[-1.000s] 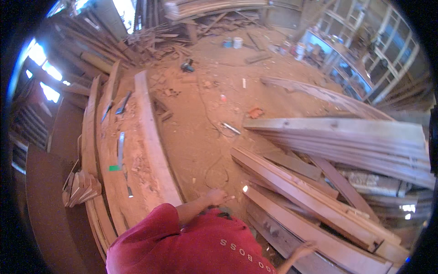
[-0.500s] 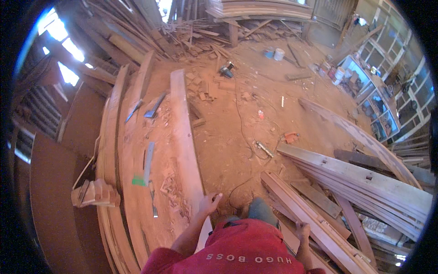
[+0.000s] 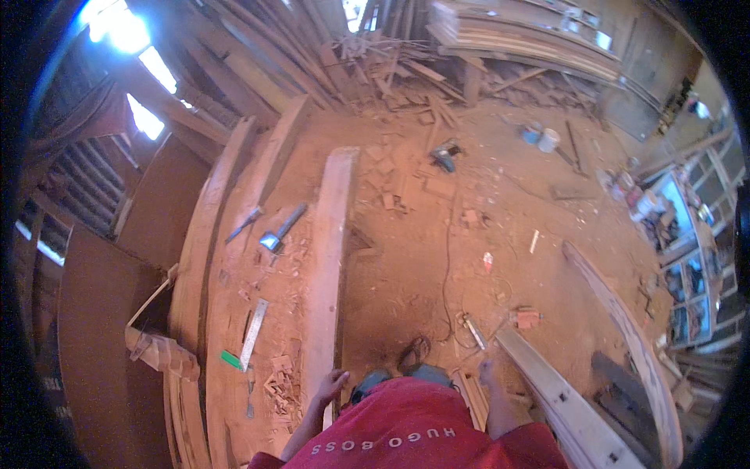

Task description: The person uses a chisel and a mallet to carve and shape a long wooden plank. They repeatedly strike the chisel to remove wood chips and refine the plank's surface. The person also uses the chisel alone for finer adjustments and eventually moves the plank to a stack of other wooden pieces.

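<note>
I look down over my red shirt at a sawdust-covered workshop floor. My left hand [image 3: 328,387] hangs with fingers apart just beside the near end of a long pale wooden plank [image 3: 332,258] that runs away from me. It holds nothing. My right hand [image 3: 488,375] hangs low at my right side, fingers loosely spread and empty, near the end of a light-coloured board [image 3: 558,395]. My feet show between the two hands.
On the left lie curved wooden beams [image 3: 207,258], a metal ruler [image 3: 254,332], a hammer [image 3: 280,230] and wood chips. A power tool [image 3: 445,156] with a cable, small buckets [image 3: 543,139] and timber piles [image 3: 516,35] are farther off. A curved beam [image 3: 633,336] lies right.
The view has swung left and forward along the floor. The plank now lies straight ahead of my left hand, and the board stack on the right has slid out of view.
</note>
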Available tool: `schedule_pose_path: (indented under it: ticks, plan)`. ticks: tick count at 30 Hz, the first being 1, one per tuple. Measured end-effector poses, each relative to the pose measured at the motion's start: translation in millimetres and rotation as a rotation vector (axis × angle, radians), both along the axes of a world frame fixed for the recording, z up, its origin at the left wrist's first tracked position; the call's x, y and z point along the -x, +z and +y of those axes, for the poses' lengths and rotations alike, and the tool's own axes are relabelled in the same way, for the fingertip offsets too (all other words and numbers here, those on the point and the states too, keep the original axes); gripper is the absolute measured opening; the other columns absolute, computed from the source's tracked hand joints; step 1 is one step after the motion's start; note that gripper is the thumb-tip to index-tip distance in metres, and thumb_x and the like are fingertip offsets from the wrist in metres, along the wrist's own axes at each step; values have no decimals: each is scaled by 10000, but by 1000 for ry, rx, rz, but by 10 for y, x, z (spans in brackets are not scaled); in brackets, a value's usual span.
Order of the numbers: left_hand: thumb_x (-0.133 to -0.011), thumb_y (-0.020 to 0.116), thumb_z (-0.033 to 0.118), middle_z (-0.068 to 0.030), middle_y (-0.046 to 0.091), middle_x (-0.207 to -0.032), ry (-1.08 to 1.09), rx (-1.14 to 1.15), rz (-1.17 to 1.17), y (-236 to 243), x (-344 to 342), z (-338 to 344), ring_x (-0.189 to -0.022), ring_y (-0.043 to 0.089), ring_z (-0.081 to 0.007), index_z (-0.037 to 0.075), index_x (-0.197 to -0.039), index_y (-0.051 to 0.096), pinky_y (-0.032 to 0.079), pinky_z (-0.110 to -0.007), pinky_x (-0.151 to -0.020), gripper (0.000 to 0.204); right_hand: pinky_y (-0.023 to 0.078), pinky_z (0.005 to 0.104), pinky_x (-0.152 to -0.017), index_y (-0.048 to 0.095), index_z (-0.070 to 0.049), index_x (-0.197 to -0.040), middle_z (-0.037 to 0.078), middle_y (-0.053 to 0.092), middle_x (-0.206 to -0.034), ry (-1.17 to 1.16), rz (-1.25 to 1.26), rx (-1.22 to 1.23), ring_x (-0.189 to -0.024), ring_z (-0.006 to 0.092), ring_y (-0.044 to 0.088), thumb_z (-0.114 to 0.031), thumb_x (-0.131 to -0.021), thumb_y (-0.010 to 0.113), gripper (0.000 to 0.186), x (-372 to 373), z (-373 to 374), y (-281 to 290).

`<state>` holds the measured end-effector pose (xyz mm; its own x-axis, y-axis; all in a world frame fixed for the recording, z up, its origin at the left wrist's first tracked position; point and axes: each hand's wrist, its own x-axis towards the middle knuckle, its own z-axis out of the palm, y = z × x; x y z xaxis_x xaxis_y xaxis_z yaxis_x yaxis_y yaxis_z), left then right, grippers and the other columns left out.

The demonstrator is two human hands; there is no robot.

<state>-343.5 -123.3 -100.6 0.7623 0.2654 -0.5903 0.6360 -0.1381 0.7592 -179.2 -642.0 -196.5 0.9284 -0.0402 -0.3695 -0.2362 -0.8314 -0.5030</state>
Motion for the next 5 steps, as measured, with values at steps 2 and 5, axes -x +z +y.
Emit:
schedule_pose_path:
  ticks: [2,5]
  plan:
    - [-943,654,430,-84,681,-967,-26,-113,-128,9,-743,-1,-811,623,-172,13,-1212,631,525,-337,-737,497,514,515,-711,671,2,-890,207,653,-697,16,-214,64,-733,379,666,-439,-957,576,455,-1171,27,180]
    - [-928,678,422,-84,695,-1010,275,-14,-68,-77,-1249,-47,-884,654,-218,34,-1245,627,535,-353,-805,504,466,505,-884,642,-4,-1092,315,636,-1077,-17,15,-109,-1000,378,646,-569,-947,520,595,-2580,605,1380]
